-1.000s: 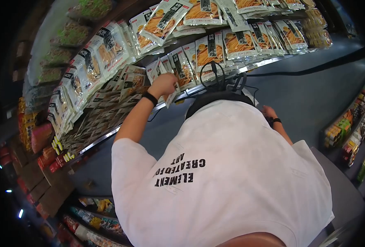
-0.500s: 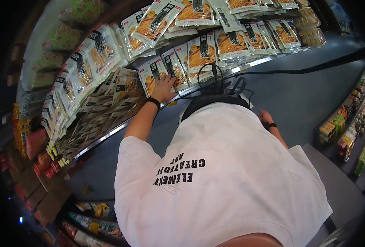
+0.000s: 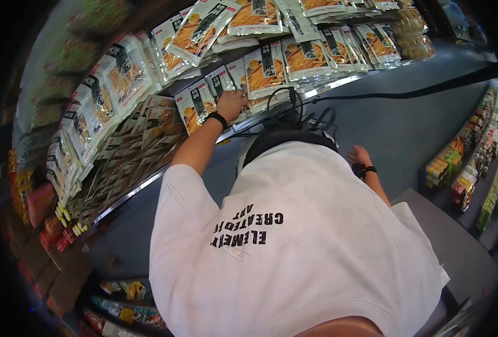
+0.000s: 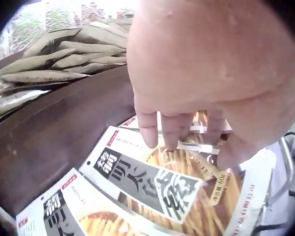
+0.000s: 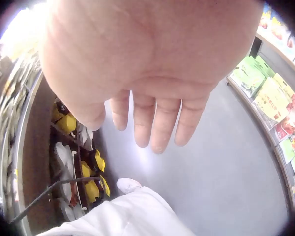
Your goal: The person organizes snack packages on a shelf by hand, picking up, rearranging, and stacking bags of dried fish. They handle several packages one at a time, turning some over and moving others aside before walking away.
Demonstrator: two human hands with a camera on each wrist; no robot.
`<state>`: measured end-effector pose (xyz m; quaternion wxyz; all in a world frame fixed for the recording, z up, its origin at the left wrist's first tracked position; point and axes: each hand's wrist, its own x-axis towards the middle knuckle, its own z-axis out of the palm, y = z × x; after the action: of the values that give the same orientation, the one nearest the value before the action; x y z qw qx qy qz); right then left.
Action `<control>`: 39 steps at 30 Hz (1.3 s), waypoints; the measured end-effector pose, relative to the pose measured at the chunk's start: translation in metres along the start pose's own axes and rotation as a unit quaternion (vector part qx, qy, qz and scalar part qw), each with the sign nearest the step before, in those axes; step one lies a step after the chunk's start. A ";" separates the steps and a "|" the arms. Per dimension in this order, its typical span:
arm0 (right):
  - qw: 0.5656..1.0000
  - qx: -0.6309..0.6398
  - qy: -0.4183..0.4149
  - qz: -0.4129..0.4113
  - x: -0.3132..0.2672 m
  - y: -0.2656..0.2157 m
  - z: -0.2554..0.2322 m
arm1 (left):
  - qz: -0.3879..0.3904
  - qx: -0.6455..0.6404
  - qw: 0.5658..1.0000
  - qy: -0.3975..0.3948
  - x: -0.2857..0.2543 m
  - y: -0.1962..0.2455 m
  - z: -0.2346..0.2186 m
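Note:
In the head view the left hand (image 3: 230, 106) is over the lower row of white packets with orange strips pictured on them, right of the leftmost upright packet (image 3: 194, 105). In the left wrist view, the left hand (image 4: 211, 59) points its slightly bent fingers down onto the packets, fingertips touching near the upper part of a packet (image 4: 152, 179) with a grey label; no firm grip shows. The right hand (image 3: 360, 156) hangs low beside the body. Seen from its wrist, the right hand (image 5: 147, 69) has its fingers extended, holding nothing, above the floor.
A metal shelf edge (image 3: 338, 86) runs before the packets. Darker stacked packets (image 3: 131, 157) lie beyond a divider (image 4: 49, 132) at left. Black cables (image 3: 299, 106) loop near the waist. Another stocked shelf (image 5: 270, 105) stands on the right, with grey floor (image 5: 216, 182) between.
The left hand let go of a packet, lay spread on the packets half a second ago, and has moved right along the row. The head view has shifted slightly; the right hand still hangs.

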<state>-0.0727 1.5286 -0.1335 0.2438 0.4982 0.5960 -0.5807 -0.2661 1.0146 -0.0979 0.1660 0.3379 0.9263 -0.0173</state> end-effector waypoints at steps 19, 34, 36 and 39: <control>0.997 -0.022 -0.072 0.000 0.044 0.052 -0.013 | -0.010 -0.018 1.000 -0.022 -0.013 -0.027 -0.026; 0.996 0.023 -0.086 0.017 -0.012 0.036 -0.021 | 0.021 0.048 0.992 -0.112 0.003 0.002 -0.019; 0.983 -0.132 -0.088 -0.095 -0.022 0.042 -0.027 | 0.018 0.041 0.992 -0.117 0.015 -0.001 -0.003; 0.891 -0.360 -0.094 -0.262 -0.022 0.038 -0.032 | 0.027 0.029 0.998 -0.058 0.016 -0.002 0.002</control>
<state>-0.0217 1.5448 -0.1252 0.3006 0.1454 0.8471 -0.4134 -0.2783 1.0233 -0.1050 0.2098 0.3662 0.9046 -0.0595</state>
